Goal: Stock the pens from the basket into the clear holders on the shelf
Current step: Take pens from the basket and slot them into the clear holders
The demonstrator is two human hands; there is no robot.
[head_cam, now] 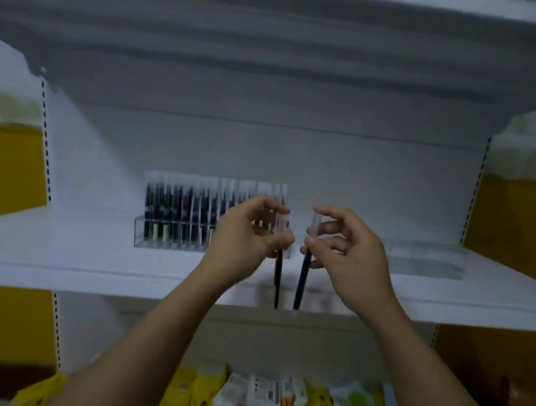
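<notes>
Two pens held up before the shelf, one per hand. Nearest the camera, boxed goods lie on the lower level; the basket is out of view. Above them the left hand pinches a dark pen near its clear cap, fingers curled, barrel hanging down; the right hand grips a second pen likewise, the two pens just apart. Beyond, on the white shelf, the left clear holder is packed with pens across its visible slots; the right clear holder looks empty. Step in hand: placement. The next move probably calls for lowering each pen upright into a free slot
</notes>
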